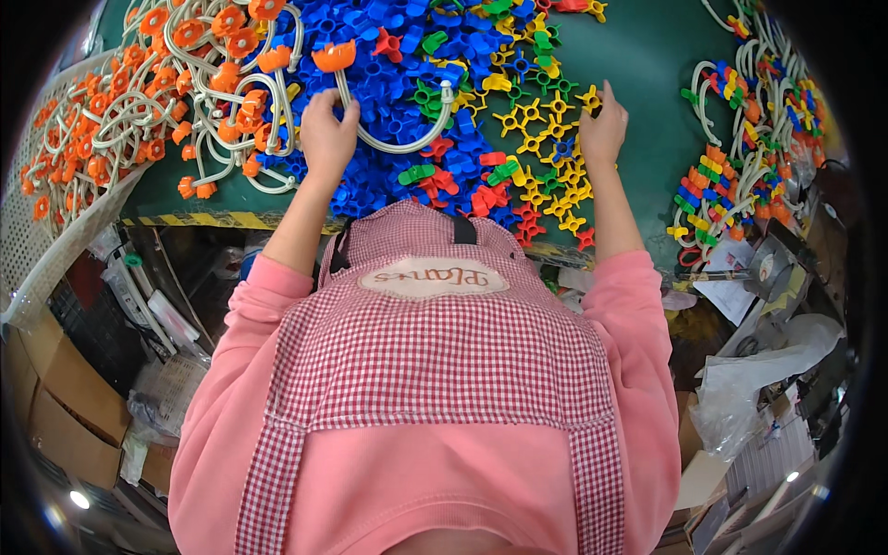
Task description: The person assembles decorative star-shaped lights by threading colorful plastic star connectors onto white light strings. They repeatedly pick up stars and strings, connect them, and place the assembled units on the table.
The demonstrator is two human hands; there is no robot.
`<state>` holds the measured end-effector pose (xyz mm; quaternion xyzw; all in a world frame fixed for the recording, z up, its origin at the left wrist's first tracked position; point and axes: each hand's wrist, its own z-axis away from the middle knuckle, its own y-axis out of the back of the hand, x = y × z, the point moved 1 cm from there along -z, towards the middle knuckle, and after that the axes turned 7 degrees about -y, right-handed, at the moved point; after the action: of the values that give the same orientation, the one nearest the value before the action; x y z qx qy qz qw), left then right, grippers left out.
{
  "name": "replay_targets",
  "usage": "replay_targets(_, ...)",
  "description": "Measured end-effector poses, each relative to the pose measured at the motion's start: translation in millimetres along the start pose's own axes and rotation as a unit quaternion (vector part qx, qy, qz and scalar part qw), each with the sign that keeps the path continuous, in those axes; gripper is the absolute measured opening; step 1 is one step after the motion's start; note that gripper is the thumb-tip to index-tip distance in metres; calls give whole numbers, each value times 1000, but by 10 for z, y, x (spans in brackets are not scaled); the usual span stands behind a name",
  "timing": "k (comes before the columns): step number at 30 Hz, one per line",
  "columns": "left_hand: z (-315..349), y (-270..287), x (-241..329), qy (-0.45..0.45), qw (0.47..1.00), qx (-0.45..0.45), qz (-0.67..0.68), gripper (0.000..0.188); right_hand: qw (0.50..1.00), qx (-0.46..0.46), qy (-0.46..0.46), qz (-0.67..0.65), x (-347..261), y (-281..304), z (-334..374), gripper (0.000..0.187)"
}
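My left hand [329,134] is closed round a white rope [407,148] just below the orange flower-shaped plastic piece [334,57] on its end. The rope's other end curves up to the right, with a small whitish tip. My right hand [603,128] reaches over the right side of the pile, its fingers closing at a yellow star-shaped plastic piece [589,98]. Between the hands lie heaped blue star-shaped pieces [379,111], with yellow ones [530,111] spread nearest my right hand. Red pieces [490,197] and a few green ones are mixed in near the front.
A white perforated basket [32,185] at the left holds many ropes with orange ends. More such ropes [250,111] lie on the green table [638,55] beside the blue heap. Strung ropes with coloured pieces [712,194] lie at the right. Cardboard boxes [69,398] stand below left.
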<state>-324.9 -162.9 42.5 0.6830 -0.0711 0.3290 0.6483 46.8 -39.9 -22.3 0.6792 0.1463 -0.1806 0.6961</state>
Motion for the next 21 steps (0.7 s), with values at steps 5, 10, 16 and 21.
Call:
replay_targets(5, -61, 224, 337, 101, 917, 42, 383, 17, 998, -1, 5, 69, 46, 61, -126, 30)
replay_targets(10, -41, 366, 711, 72, 919, 28, 388, 19, 994, -52, 60, 76, -298, -34, -183, 30)
replay_targets(16, 41, 475, 834, 96, 901, 13, 424, 19, 994, -29, 104, 18, -753, 154, -226, 34)
replay_targets(21, 31, 363, 927, 77, 900, -19, 429, 18, 978, -17, 166, 127, -994, -174, -177, 28)
